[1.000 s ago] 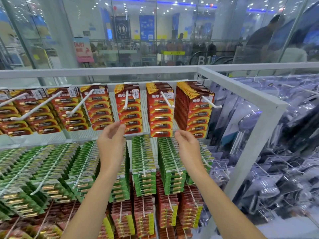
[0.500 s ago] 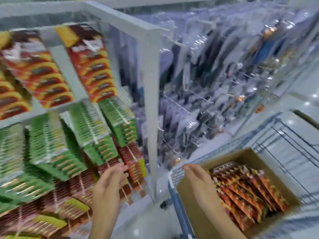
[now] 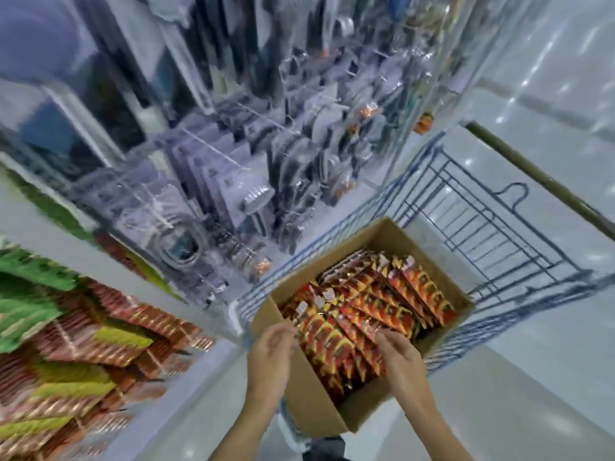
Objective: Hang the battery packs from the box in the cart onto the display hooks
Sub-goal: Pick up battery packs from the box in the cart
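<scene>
Head view, strong motion blur. Cardboard box [image 3: 312, 414] sits open-topped in the near end of a blue wire cart [image 3: 539, 289]. The box is filled with red-and-yellow battery packs [image 3: 366, 311], lying in overlapping rows that slant from near left to far right.

Left hand [image 3: 271, 354]: over the near-left corner of the box, palm partly turned to the camera, fingers loosely bent and apart, fingertips just beside the nearest packs. Nothing seen in its grasp.

Right hand [image 3: 397, 356]: inside the box on the near-right side, back of the hand to the camera, fingertips down among the packs and touching them. Cannot tell whether the fingers have closed on a pack, as the blur and the hand itself hide the contact.

Left of the cart: display rack [image 3: 66, 344] with hanging green and red packs, heavily smeared. Beyond it: clear-packaged goods [image 3: 249, 194] on hooks, detail unreadable. Glossy pale floor [image 3: 532, 394] under the cart.
</scene>
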